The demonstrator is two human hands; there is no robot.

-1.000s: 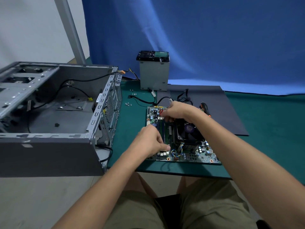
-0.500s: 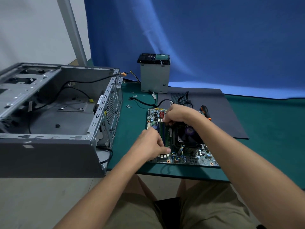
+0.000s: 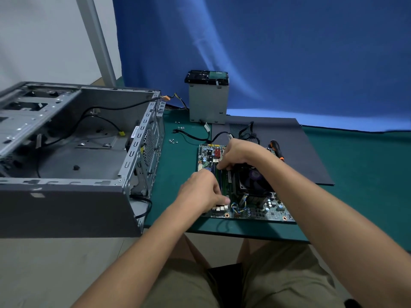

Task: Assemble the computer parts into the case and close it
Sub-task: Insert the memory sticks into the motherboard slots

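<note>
Seating the memory stick (image 3: 223,182) into the motherboard (image 3: 251,213), flat on the green mat (image 3: 178,165) beside the open case (image 3: 73,156).
Left hand (image 3: 200,192) curled on the near end, right hand (image 3: 239,153) on the far. Next, probably: pressing evenly, straight down, until latched. Thin rigid stick, knobbly board, bare grey sheet metal.

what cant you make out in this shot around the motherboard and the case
Head view only.
Memory slots: both ends covered by the left hand and right hand; whether a module is seated, or gripped, cannot be told.
Screwdriver: mostly behind the right forearm.
Case: left part cut off by the frame edge.
Screws: too small to count.
Motherboard print: too small to read.
</note>
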